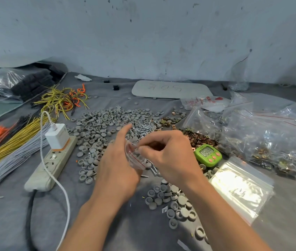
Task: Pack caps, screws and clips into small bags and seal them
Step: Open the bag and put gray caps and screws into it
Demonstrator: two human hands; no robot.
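Left hand (118,160) grips the small bag (136,160) from the side with its forefinger raised; right hand (170,156) has curled fingers pinching at the bag's mouth, as far as I can read it. Bag is held between both hands, over loose screws (143,128) and grey caps (103,124). Copper clips (199,139), green timer (208,155) and stacked empty bags (241,189) lie to the right.

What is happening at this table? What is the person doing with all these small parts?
A person is packing small parts by hand. The left hand holds a small clear bag with a red line, and the right hand pinches at its mouth; filling or sealing, I cannot tell. Around them lie grey caps, screws, copper clips, a stack of empty bags and a green timer.
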